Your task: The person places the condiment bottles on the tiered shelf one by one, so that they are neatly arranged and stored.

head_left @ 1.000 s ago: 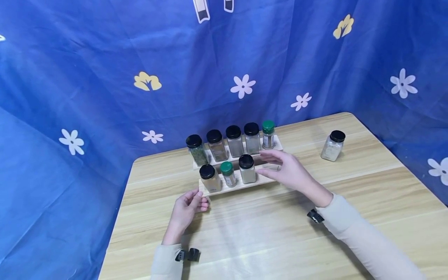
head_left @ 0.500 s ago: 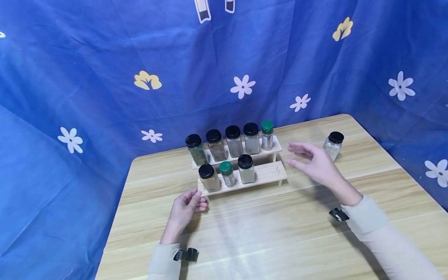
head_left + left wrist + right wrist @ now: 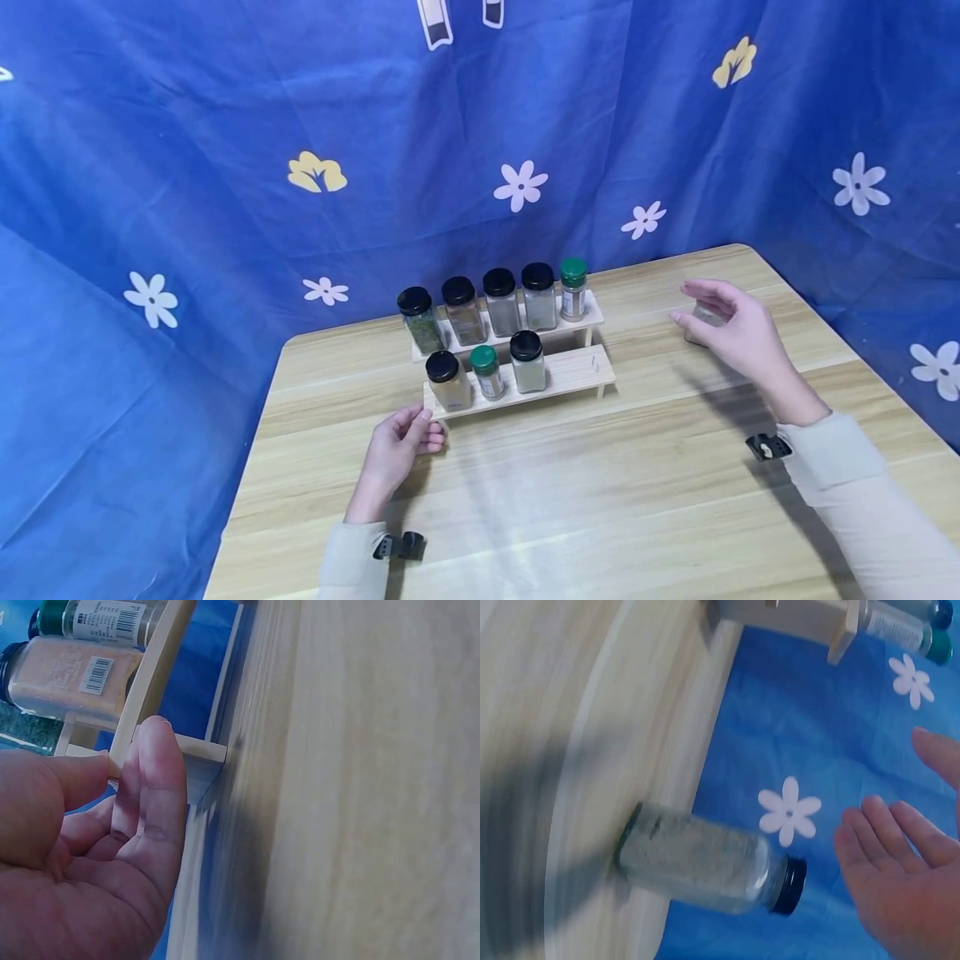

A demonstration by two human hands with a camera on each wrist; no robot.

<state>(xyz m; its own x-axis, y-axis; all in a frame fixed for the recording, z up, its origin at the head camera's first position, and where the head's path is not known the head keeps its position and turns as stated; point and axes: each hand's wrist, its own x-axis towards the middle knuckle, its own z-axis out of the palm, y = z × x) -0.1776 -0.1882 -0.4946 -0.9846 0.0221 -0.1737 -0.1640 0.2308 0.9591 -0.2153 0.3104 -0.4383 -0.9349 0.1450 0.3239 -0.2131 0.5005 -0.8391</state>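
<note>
A two-tier wooden spice rack [image 3: 573, 371] stands toward the back of the table, with jars on both tiers. My left hand [image 3: 396, 442] pinches the front left corner of its lower tier; in the left wrist view the thumb and fingers [image 3: 161, 772] meet at the wood. Apart from the rack, on the right, a black-lidded glass jar of pale seasoning [image 3: 694, 859] stands on the table. Over it in the head view is my right hand [image 3: 738, 333], fingers spread from the thumb and holding nothing. The right wrist view shows a gap between hand and jar lid.
Several black-lidded jars and a green-lidded one [image 3: 573, 290] line the upper tier. On the lower tier are an orange-tan jar [image 3: 450, 385], a small green-lidded jar [image 3: 489, 377] and a pale jar [image 3: 529, 367]. A blue curtain [image 3: 450, 125] hangs behind the table [image 3: 570, 483].
My right hand has moved from beside the lower tier's pale jar rightward to the lone jar. My left hand keeps its grip on the rack corner.
</note>
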